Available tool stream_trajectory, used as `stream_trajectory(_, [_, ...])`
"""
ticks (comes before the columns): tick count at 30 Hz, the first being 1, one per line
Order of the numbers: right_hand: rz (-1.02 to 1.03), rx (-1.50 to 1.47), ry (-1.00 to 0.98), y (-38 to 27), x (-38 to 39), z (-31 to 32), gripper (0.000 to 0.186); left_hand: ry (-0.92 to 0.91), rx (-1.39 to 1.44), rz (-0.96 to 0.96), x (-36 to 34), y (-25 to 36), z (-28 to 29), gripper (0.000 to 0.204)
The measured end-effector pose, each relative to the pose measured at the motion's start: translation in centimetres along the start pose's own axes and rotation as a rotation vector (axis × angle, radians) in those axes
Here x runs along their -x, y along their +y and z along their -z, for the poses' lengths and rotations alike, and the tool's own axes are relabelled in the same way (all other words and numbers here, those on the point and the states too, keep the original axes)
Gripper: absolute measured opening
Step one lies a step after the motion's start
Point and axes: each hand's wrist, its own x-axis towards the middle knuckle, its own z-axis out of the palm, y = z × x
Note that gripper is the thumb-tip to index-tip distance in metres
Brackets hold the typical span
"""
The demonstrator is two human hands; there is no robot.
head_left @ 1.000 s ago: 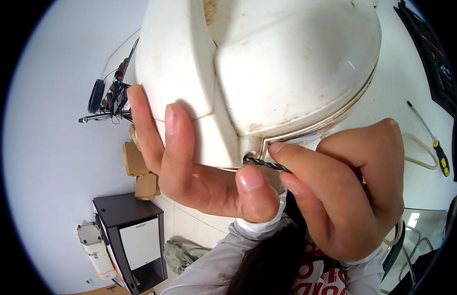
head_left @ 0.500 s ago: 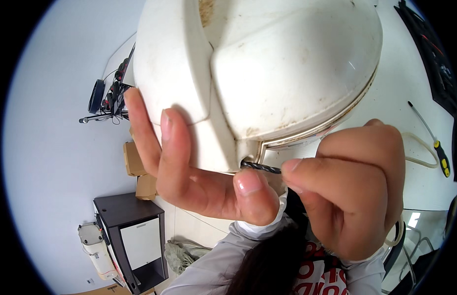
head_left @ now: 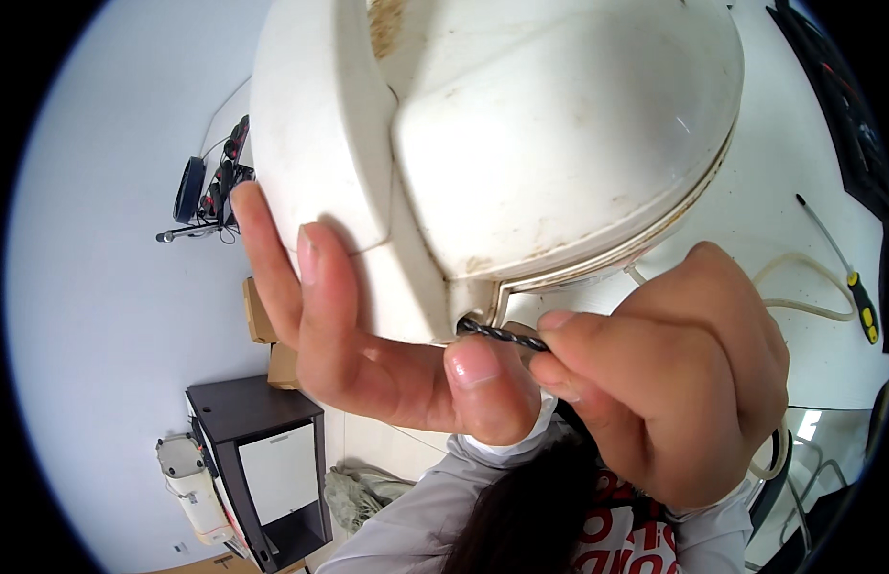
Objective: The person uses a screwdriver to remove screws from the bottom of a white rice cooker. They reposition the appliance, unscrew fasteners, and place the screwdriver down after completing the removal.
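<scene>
Head view: my left hand (head_left: 387,383) is gripping the white housing (head_left: 569,143) at its lower left, apparently steadying it, while my right hand (head_left: 683,383) is pinching a spiral bit (head_left: 504,335) at the housing's corner hole (head_left: 472,317).

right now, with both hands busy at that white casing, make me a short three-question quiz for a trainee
1. What lies on the white table with a yellow-and-black handle?
2. True or false: the left hand holds the white casing.
3. The right hand pinches: a) a coin, b) a dark spiral bit, c) a brush.

Key: 1. A screwdriver. 2. True. 3. b.
</scene>
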Motion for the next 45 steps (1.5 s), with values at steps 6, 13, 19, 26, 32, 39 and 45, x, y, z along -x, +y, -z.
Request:
stream_trajectory(6, [-0.082, -0.003, -0.029, -0.8, -0.4, 0.3, 0.016, 0.012, 0.052, -0.022, 0.0, 0.1, -0.2, 0.058])
stream_trajectory(13, [-0.128, -0.101, -0.129, -0.7, -0.8, 0.5, 0.016, 0.008, 0.014, -0.015, 0.1, 0.0, -0.1, 0.057])
stream_trajectory(19, [-0.379, -0.327, -0.178, -0.9, -0.8, 0.3, 0.014, 0.122, -0.007, 0.019, 0.3, 0.4, -1.3, 0.051])
stream_trajectory(26, [0.123, 0.189, 0.075, -0.2, -0.8, -0.4, 0.016, 0.056, -0.099, -0.074, -0.2, -0.3, -0.5, 0.04])
stream_trajectory(32, [0.249, 0.332, -0.009, -0.4, -1.6, 0.4, 0.023, -0.133, -0.131, -0.26, -0.5, -2.1, 1.4, 0.054])
stream_trajectory(39, [0.136, -0.026, -0.156, 0.8, -2.3, 0.8, 0.026, -0.023, 0.06, -0.134, -0.4, -0.3, -0.3, 0.036])
stream_trajectory(45, [-0.062, -0.181, -0.102, 0.2, -1.2, 0.0, 0.021, 0.086, 0.059, -0.076, 0.2, -0.5, -1.0, 0.048])
